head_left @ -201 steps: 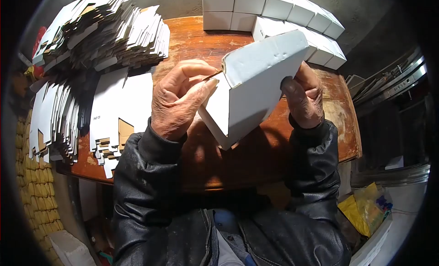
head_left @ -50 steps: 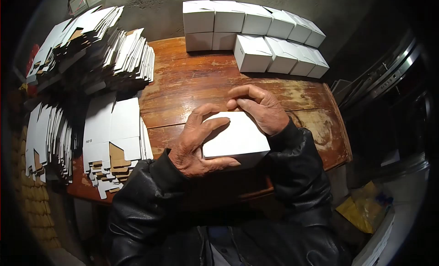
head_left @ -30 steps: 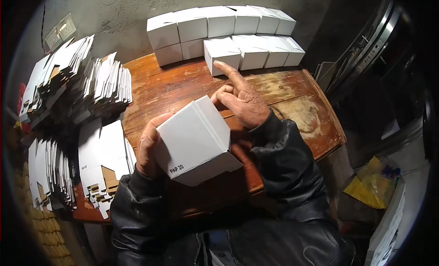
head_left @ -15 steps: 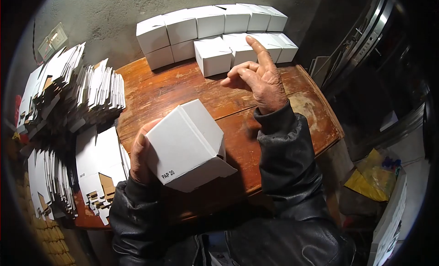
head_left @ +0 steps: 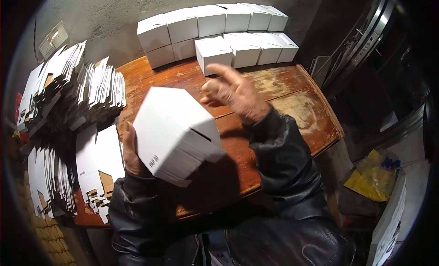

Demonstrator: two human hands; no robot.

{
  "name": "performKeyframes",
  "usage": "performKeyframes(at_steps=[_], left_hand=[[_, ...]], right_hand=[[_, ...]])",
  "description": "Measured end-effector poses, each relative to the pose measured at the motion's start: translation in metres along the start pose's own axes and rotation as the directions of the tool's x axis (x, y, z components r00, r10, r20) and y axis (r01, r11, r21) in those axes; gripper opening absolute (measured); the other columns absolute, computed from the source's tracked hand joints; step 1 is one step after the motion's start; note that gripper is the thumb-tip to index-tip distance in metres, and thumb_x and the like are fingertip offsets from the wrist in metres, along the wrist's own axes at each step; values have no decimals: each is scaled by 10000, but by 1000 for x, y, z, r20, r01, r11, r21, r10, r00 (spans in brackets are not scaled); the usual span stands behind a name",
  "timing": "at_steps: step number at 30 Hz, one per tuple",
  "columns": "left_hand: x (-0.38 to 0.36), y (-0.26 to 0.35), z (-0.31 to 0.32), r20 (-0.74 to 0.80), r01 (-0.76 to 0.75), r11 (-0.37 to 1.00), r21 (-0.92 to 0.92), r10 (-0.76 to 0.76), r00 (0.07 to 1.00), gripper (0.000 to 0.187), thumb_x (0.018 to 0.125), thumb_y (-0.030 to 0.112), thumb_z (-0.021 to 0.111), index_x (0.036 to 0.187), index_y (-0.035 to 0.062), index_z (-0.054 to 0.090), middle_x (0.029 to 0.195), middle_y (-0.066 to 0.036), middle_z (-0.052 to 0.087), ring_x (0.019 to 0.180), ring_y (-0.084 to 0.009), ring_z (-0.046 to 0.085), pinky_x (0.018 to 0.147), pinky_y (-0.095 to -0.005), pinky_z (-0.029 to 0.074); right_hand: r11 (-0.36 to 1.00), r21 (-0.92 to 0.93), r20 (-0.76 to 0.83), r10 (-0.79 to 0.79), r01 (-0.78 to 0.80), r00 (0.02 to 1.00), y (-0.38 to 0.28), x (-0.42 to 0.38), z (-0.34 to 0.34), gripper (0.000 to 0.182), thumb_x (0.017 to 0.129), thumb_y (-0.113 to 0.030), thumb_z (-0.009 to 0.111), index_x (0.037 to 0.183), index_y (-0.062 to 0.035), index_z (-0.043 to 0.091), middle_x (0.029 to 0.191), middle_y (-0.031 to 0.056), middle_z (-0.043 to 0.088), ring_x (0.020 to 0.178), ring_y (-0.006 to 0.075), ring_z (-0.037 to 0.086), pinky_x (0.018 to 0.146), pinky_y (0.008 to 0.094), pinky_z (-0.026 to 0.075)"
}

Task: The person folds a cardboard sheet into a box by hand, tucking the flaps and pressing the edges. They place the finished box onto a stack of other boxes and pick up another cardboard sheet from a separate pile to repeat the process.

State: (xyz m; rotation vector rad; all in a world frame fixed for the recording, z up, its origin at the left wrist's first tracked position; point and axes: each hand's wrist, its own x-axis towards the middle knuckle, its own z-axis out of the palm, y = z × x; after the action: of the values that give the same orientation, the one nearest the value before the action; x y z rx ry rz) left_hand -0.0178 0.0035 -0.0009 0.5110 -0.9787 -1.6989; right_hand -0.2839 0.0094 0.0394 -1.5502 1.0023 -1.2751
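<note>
Near the front edge of the wooden table (head_left: 292, 106), the left hand (head_left: 129, 151) grips one side of the folded white box (head_left: 173, 133), which looks light, thin and easy to dent, while the right hand (head_left: 233, 92) hangs loose and empty past it, before the finished boxes (head_left: 215, 26).

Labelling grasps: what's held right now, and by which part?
Left hand holds the white box by its left side, raised over the table. Right hand is blurred, beside the box; it appears to hold nothing.
</note>
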Motion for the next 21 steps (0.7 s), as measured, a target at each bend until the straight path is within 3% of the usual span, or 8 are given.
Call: performKeyframes(at_steps=[2, 3, 4, 8, 13, 17, 18, 21], left_hand=[[2, 1, 3, -52, 16, 987, -160, -24, 998, 616, 1042, 461, 302, 1392, -29, 438, 1280, -219, 586, 1128, -301, 626, 953, -409, 528], [6, -2, -20, 8, 50, 995, -89, -50, 999, 658, 1026, 554, 316, 1402, 28, 436, 1271, -184, 590, 1127, -292, 616, 963, -426, 516], [5, -1, -16, -49, 31, 988, -154, -39, 998, 634, 1032, 539, 318, 1402, 37, 435, 1275, -175, 588, 1134, -290, 610, 967, -427, 514], [4, 0, -3, -78, 34, 953, -302, -61, 995, 579, 1043, 508, 327, 1399, 66, 438, 1303, -160, 568, 1162, -283, 592, 979, -418, 512], [3, -1, -5, -129, 133, 971, -197, -160, 979, 675, 1028, 560, 315, 1400, 11, 442, 1287, -178, 594, 1131, -276, 625, 963, -386, 519], [5, -10, -8, -172, 145, 986, -82, -157, 972, 748, 1008, 616, 314, 1394, -11, 450, 1275, -180, 601, 1120, -259, 630, 942, -352, 516], [5, -10, -11, -186, 138, 990, -14, -138, 973, 755, 1007, 619, 313, 1383, -19, 457, 1259, -176, 607, 1109, -248, 630, 936, -342, 514], [6, -8, -19, -216, 121, 974, 193, -78, 973, 776, 1005, 631, 308, 1352, -43, 478, 1208, -164, 626, 1075, -216, 631, 918, -313, 506]], right_hand=[[985, -172, 172, 23, 7, 985, 1, -4, 11, 642, 1002, -414, 546, 1433, 36, 393, 1255, 191, 581, 1228, 240, 534, 1030, 361, 436], [986, -169, 192, 39, -6, 981, 2, -5, 15, 641, 997, -419, 556, 1416, 43, 406, 1199, 178, 603, 1159, 228, 569, 948, 335, 469], [987, -161, 215, 50, -15, 975, 4, -5, 19, 642, 992, -424, 567, 1399, 50, 418, 1142, 165, 624, 1090, 215, 605, 867, 309, 501], [995, -96, 194, -21, 40, 981, 6, -7, 29, 633, 993, -427, 568, 1377, 62, 451, 1236, 195, 602, 1167, 257, 573, 976, 345, 462], [983, -180, 157, 2, 27, 988, 5, -5, 22, 636, 994, -433, 565, 1359, 80, 473, 1287, 195, 580, 1208, 252, 550, 1023, 326, 429], [1000, -25, 140, 14, -11, 990, 13, -3, 19, 551, 1000, -430, 561, 1265, 53, 558, 1101, 96, 628, 1020, 161, 597, 869, 286, 487], [996, 23, 158, 78, -83, 984, 11, -5, 20, 480, 1021, -425, 521, 1223, 4, 593, 989, 31, 620, 872, 103, 586, 736, 247, 479], [992, -99, 176, 96, -80, 980, 19, -1, 15, 457, 1033, -437, 480, 1202, -32, 606, 942, -1, 612, 805, 76, 575, 678, 220, 457]])
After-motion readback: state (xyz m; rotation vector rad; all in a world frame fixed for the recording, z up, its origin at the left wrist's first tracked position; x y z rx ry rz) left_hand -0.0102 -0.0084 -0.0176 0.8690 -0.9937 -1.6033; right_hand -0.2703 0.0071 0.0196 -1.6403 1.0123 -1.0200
